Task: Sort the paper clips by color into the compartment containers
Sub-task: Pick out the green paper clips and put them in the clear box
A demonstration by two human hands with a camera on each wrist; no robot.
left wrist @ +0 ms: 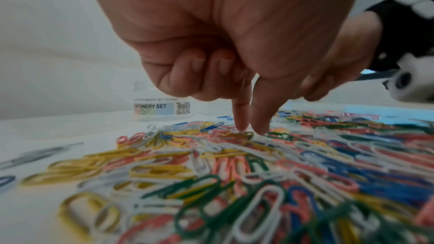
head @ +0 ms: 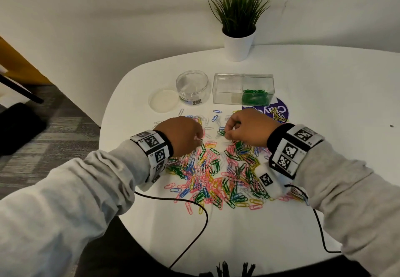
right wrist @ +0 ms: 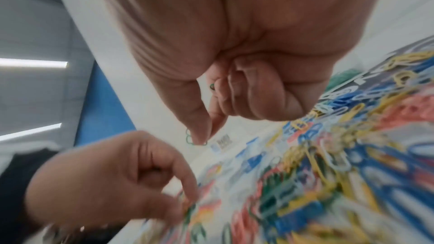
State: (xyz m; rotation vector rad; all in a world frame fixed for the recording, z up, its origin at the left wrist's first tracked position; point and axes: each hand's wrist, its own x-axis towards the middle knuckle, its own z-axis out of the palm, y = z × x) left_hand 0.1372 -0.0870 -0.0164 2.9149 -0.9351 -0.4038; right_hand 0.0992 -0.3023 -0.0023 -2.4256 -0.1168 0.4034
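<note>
- The right hand [head: 242, 128] pinches a few green clips [right wrist: 196, 140] between thumb and forefinger, lifted just above the far edge of the mixed clip pile [head: 216, 172]. The other fingers curl in, and one more green loop peeks out between them.
- The left hand [head: 184, 134] points two fingertips [left wrist: 241, 127] down onto the pile; whether they grip a clip, I cannot tell.
- Risk: smooth coated wire loops hook into each other, so a stray colour could ride along, or a loosely pinched clip could slip on the way to the clear compartment box [head: 243, 89].
- That box is hard, glossy and straight-walled; green clips fill its right cell, and the left looks empty.
- The worktop [head: 324, 103] is white and slick, so clips slide easily.
</note>
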